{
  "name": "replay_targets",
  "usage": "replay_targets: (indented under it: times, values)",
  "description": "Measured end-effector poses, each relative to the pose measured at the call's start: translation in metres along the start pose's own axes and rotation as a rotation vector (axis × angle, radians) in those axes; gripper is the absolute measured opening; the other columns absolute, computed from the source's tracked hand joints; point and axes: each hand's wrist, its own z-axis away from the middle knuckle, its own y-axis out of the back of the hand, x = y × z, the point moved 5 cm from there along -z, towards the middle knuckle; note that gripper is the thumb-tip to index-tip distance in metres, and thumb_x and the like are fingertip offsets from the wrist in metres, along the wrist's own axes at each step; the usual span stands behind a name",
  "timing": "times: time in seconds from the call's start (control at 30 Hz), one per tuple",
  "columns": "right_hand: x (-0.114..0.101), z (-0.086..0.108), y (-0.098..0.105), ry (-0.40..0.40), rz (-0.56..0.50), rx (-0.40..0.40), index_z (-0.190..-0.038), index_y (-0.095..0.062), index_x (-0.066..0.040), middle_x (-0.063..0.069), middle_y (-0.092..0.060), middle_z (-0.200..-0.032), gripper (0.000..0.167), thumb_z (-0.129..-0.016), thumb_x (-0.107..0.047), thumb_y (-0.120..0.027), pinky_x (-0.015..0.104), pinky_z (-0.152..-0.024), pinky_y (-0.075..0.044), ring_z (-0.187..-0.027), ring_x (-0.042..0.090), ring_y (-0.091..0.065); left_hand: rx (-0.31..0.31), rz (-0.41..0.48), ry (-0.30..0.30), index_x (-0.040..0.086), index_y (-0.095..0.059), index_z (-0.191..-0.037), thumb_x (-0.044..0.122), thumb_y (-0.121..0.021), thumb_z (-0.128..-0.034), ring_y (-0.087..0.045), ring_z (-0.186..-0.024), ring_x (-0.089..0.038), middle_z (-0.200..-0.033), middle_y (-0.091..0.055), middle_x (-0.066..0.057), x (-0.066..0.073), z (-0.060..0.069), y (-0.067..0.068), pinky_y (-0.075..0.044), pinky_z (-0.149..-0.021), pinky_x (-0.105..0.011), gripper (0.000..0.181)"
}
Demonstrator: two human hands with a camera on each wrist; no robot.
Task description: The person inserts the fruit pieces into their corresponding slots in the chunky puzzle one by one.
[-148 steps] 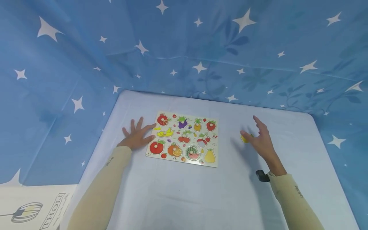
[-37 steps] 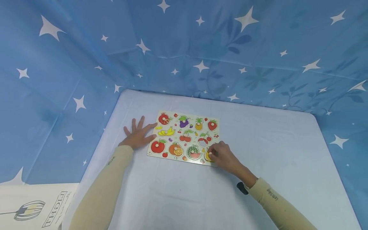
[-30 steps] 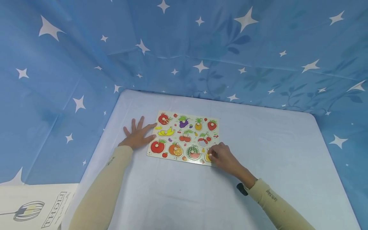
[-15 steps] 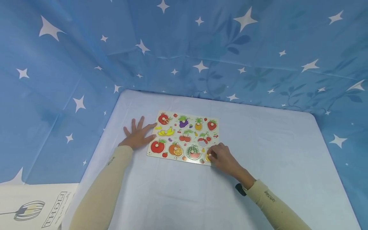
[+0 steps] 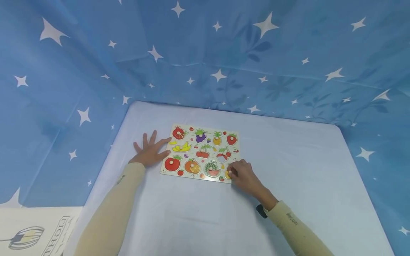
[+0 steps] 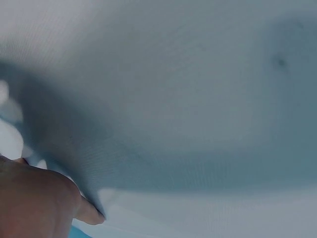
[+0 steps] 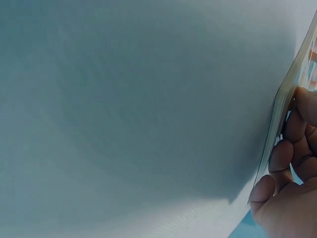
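Note:
A wooden knob puzzle board (image 5: pixel 209 133) with fruit pieces lies flat on the white table. Its pomegranate, grapes, pineapple, strawberry, bananas, cherries, apple, orange and watermelon pieces sit in their recesses. At the near right corner, my right hand (image 5: pixel 246 178) pinches the yellow pear piece (image 5: pixel 227 174) by its knob, over the pear recess. The fingers cover most of that piece, so I cannot tell if it is fully seated. My left hand (image 5: pixel 149 153) rests on the table, fingers spread, thumb and index finger touching the board's left edge. In the right wrist view, curled fingers (image 7: pixel 281 154) lie beside the board's edge.
The white-covered table (image 5: pixel 198 224) reaches out around the board. Blue curtain fabric (image 5: pixel 205 42) with white stars hangs behind and to the left. A cream printed cloth or panel (image 5: pixel 48 231) stands at the lower left. A small dark device (image 5: pixel 261 211) is on the right wrist.
About five seconds ago my right hand held the yellow piece off to the board's right; it then came left to the near right corner. Lately the hands hold still, while the head view shifts slightly.

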Motion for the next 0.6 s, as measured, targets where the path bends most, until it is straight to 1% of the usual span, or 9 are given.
replay_targets:
  times: [0.1,0.33,0.47,0.6]
  values:
    - [0.002,-0.001,-0.001,0.005,0.008,0.019,-0.102,-0.073,-0.007,-0.004,-0.059,-0.086,0.014,-0.093,-0.002,-0.082,0.041,-0.082,-0.036,-0.089,0.020,-0.048,-0.001,0.003,-0.005,0.032,-0.032,-0.170,0.055,-0.058,-0.1056,0.025,-0.155,-0.055,-0.177,0.014,-0.021,-0.001,-0.001,0.000,0.016,-0.109,-0.085,0.073]
    - [0.002,-0.004,-0.002,0.055,-0.013,0.049,-0.103,-0.073,-0.006,-0.002,-0.061,-0.087,0.016,-0.092,0.000,-0.082,0.043,-0.084,-0.037,-0.090,0.021,-0.048,0.004,-0.003,-0.005,0.031,-0.032,-0.170,0.052,-0.058,-0.1065,0.024,-0.154,-0.057,-0.177,0.014,-0.022,-0.003,-0.004,0.003,0.016,-0.108,-0.086,0.072]
    - [0.002,-0.007,-0.003,0.050,-0.016,0.057,-0.103,-0.073,-0.006,-0.003,-0.060,-0.085,0.017,-0.091,0.000,-0.083,0.043,-0.084,-0.036,-0.090,0.021,-0.048,0.006,0.008,-0.004,0.031,-0.033,-0.170,0.053,-0.058,-0.1063,0.025,-0.154,-0.057,-0.177,0.014,-0.023,-0.005,-0.004,0.004,0.017,-0.108,-0.086,0.072]
    - [0.000,-0.013,-0.005,0.057,-0.021,0.057,-0.102,-0.072,-0.007,-0.003,-0.059,-0.084,0.016,-0.092,0.000,-0.083,0.044,-0.084,-0.036,-0.091,0.021,-0.048,0.014,0.012,0.011,0.032,-0.032,-0.170,0.054,-0.057,-0.1065,0.025,-0.154,-0.056,-0.177,0.014,-0.023,-0.009,-0.003,0.004,0.017,-0.109,-0.085,0.072]
